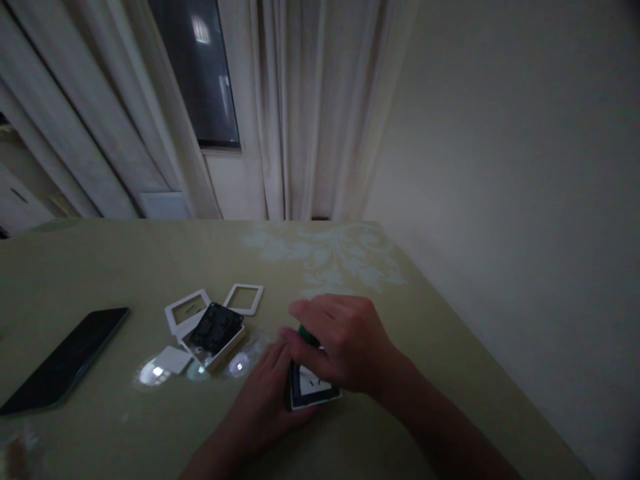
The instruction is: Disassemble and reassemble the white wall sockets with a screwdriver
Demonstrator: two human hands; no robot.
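My right hand (350, 343) is closed around the green handle of a screwdriver (307, 335); its shaft and tip are mostly hidden by my fingers. Beneath it lies a wall socket (314, 384) with a white face, plug slots and a dark border inside a white edge. My left hand (265, 397) grips that socket along its left side, thumb near its lower edge. To the left, a black socket mechanism (217, 327) rests tilted on a white box-like housing (229, 350). Two white cover frames (171, 318) lie behind it, and a white square plate (173, 360) sits in front.
A dark flat tablet or phone (70, 360) lies at the left of the green tablecloth (150, 260). A wall (525, 200) runs along the table's right edge. Curtains (320, 113) and a window (200, 73) stand behind. Something blurred is at the lower left corner.
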